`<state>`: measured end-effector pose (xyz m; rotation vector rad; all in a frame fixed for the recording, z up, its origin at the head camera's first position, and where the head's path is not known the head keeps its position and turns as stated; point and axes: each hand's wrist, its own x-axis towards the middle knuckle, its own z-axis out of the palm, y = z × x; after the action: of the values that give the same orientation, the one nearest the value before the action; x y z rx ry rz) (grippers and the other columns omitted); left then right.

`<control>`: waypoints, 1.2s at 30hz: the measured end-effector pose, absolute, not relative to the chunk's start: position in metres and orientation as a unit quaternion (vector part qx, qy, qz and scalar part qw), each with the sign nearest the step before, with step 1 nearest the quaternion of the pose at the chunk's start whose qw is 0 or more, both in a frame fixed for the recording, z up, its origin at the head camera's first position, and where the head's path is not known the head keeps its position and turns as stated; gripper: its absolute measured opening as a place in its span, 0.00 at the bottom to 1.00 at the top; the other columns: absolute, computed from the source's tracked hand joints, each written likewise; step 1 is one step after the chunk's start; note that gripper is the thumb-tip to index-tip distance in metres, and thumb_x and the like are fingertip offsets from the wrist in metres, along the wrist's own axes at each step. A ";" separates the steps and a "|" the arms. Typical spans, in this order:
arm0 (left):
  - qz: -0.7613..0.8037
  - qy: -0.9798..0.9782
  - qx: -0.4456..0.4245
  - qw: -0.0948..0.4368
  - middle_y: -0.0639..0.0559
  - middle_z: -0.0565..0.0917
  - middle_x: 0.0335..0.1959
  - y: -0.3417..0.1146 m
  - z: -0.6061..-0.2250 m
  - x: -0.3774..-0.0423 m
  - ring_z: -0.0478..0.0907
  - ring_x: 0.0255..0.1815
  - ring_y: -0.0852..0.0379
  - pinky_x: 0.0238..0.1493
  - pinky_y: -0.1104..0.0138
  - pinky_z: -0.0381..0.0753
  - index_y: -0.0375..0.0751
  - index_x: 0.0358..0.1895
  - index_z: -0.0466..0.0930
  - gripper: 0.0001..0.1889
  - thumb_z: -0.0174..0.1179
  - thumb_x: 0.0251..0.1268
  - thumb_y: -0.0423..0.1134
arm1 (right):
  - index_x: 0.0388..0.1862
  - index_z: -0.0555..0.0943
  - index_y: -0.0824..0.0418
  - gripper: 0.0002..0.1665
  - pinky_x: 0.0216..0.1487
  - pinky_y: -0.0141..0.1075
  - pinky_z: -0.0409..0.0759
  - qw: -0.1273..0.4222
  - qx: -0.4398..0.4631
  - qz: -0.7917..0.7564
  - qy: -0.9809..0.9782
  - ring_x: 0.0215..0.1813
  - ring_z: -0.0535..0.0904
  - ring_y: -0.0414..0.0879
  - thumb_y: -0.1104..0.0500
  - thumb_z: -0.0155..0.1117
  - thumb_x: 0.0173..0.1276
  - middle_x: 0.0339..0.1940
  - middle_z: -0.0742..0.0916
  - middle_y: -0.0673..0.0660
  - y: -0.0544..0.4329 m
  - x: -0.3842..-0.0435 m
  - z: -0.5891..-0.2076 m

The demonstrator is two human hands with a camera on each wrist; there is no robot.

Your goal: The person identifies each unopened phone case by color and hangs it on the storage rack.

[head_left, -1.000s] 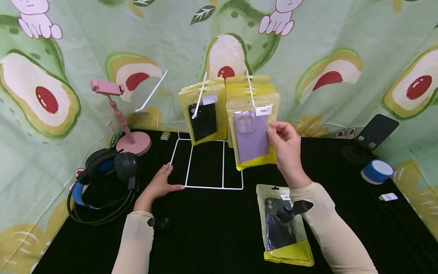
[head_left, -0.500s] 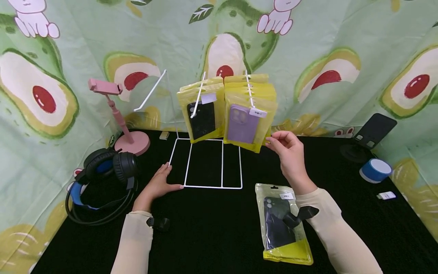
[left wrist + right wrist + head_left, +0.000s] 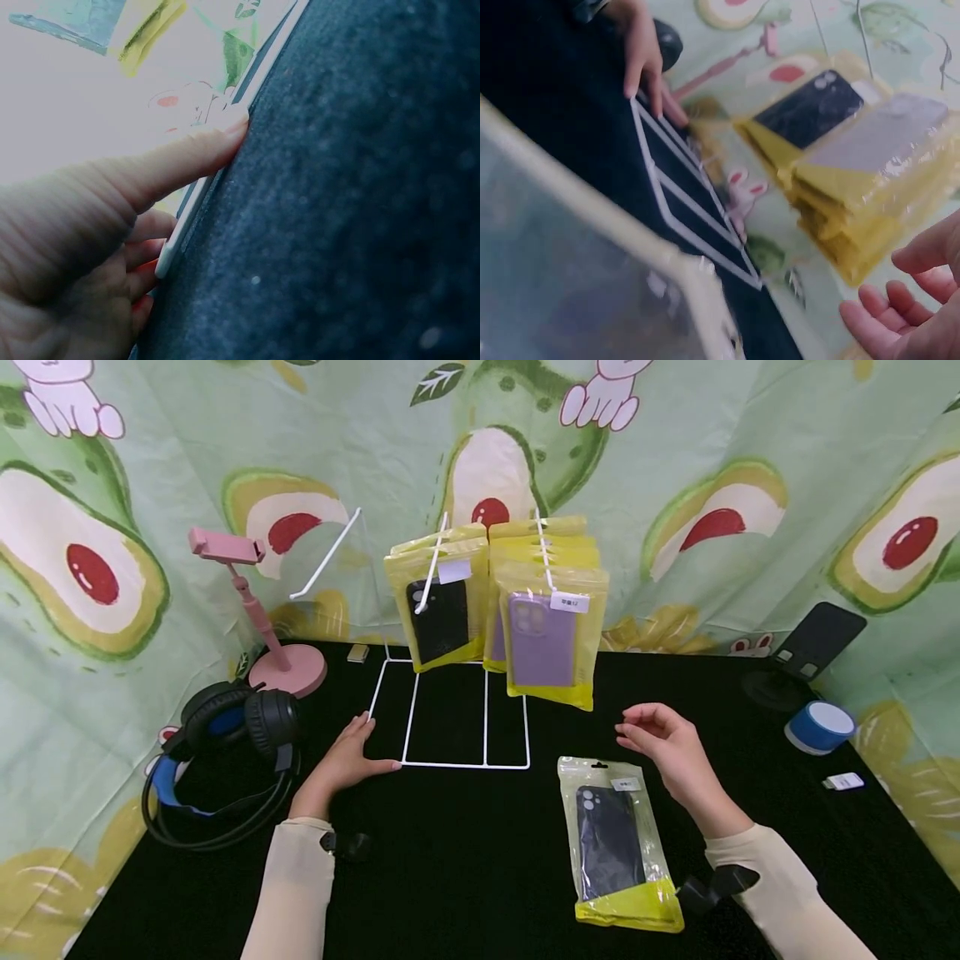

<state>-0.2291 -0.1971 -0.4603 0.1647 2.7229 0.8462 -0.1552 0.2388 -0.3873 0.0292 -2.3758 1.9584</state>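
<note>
The purple case [image 3: 551,643] sits in a clear packet with yellow edges and a white label, hanging at the front of the right hook on the white rack [image 3: 450,752], upper centre of the head view. The right hand [image 3: 667,747] hovers below and right of it, fingers loosely curled, holding nothing, well apart from the packet. A dark case [image 3: 611,843] in a like packet lies on the black table [image 3: 465,877] just left of that wrist. The left hand [image 3: 345,764] rests flat, fingers straight, touching the rack's base at its lower left corner.
</note>
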 end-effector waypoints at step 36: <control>0.297 0.943 0.054 0.138 0.34 0.42 0.75 -0.194 -0.459 -0.227 0.36 0.75 0.37 0.70 0.43 0.43 0.27 0.72 0.49 0.51 0.67 0.54 0.53 | 0.60 0.66 0.70 0.29 0.32 0.40 0.79 -0.178 -0.063 0.458 -0.868 0.34 0.77 0.50 0.70 0.61 0.59 0.37 0.79 0.63 0.256 -0.115 -0.432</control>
<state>-0.2269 -0.1941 -0.4595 0.1561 2.7288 0.8576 -0.1147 0.2563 -0.4324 -0.2241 -3.0886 1.6308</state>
